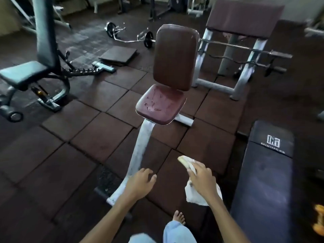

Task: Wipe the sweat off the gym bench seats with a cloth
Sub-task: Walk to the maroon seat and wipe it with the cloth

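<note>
A maroon seat with wet, shiny streaks sits ahead at the centre, below its upright maroon backrest, on a worn white frame. My right hand grips a white cloth, one yellowish end sticking out past the fingers and the rest hanging below the palm. My left hand hovers beside it with relaxed fingers, holding nothing, over the lower end of the white frame. Both hands are well short of the seat.
A dark flat bench with a white logo runs along the right. A grey adjustable bench stands left. A preacher-curl station with bars is behind the seat. A barbell and loose mat lie on the tiled floor. My bare foot is below.
</note>
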